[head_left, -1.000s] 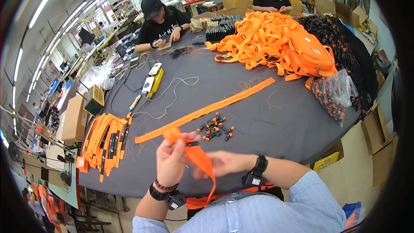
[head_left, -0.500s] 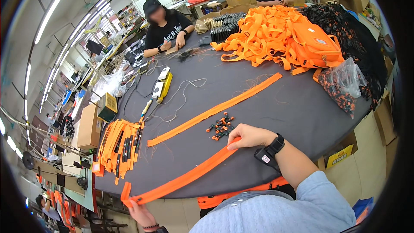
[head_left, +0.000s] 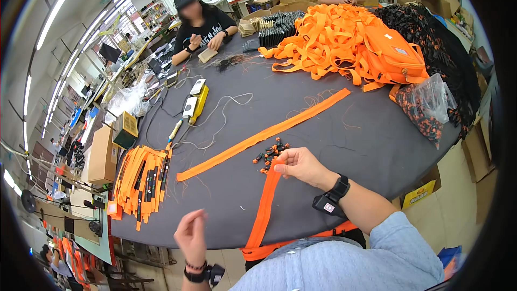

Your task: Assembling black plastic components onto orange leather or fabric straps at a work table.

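Note:
My right hand [head_left: 302,166] pinches the upper end of a long orange strip [head_left: 264,207] that looks like zipper tape. The strip runs down across the dark table to its near edge, where its lower end meets other orange material [head_left: 344,230] by my body. My left hand [head_left: 191,235], slightly blurred, is raised over the near edge, fingers loosely curled and apart from the strip. Just beyond my right hand lies a small heap of black-and-orange zipper pulls [head_left: 273,152], partly covered by the hand and strip. A second orange strip [head_left: 264,134] stretches diagonally behind them.
At left lies a stack of short orange-and-black straps [head_left: 141,175], with a yellow-and-white power strip [head_left: 195,102] and cables beyond. Far right holds piled orange webbing [head_left: 328,37], an orange bag [head_left: 393,54] and a plastic bag of small parts [head_left: 425,105]. Two people [head_left: 202,27] work across the table.
My left hand has let go of the strip and moved up and right. The strip has swung from a long diagonal to a steeper line beneath my right hand, which moved slightly left and up.

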Tool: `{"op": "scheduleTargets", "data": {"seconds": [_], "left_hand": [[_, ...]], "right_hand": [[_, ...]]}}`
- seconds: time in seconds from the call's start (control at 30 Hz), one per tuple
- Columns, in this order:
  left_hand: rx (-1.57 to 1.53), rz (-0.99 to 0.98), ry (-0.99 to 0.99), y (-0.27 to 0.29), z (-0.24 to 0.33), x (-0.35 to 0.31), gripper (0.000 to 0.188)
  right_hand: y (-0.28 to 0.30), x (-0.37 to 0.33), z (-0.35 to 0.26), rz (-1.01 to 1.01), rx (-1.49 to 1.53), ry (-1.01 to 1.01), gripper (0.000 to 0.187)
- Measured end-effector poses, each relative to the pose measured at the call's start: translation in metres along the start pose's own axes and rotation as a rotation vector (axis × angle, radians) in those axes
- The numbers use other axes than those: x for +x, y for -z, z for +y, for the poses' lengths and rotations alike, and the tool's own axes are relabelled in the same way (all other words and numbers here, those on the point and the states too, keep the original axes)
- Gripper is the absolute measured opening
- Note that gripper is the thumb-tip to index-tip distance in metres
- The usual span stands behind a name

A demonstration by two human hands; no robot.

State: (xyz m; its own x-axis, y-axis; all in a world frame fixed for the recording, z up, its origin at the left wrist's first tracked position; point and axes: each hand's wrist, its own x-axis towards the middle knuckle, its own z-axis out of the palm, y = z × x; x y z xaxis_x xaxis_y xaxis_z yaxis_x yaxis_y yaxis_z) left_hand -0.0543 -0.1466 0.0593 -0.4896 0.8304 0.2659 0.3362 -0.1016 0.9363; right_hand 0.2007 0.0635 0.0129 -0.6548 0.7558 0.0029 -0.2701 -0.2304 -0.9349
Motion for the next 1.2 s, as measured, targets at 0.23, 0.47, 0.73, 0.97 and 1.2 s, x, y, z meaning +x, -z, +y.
{"op": "scheduleTargets", "data": {"seconds": [0.23, 0.47, 0.73, 0.97, 1.2], "left_hand": [[-0.226, -0.591, 0.129, -0.120, -0.009, 0.080, 0.017], [-0.288, -0.624, 0.366, -0.126, -0.053, 0.076, 0.015], [-0.758, -0.622, 0.804, -0.126, -0.067, 0.078, 0.019], [-0.558, -0.676, 0.539, -0.125, -0.040, 0.069, 0.016], [-0.453, -0.540, 0.394, -0.131, -0.052, 0.074, 0.021]], "right_hand": [[-0.006, -0.001, 0.021, -0.041, -0.165, 0.099, 0.011], [-0.020, -0.009, 0.019, 0.012, -0.463, 0.144, 0.009], [-0.021, -0.004, 0.022, -0.116, -0.542, 0.560, 0.005], [0.010, 0.009, 0.002, 0.179, -0.612, 0.198, 0.010], [0.050, 0.006, 0.004, 0.214, -1.129, 0.170, 0.015]]}}
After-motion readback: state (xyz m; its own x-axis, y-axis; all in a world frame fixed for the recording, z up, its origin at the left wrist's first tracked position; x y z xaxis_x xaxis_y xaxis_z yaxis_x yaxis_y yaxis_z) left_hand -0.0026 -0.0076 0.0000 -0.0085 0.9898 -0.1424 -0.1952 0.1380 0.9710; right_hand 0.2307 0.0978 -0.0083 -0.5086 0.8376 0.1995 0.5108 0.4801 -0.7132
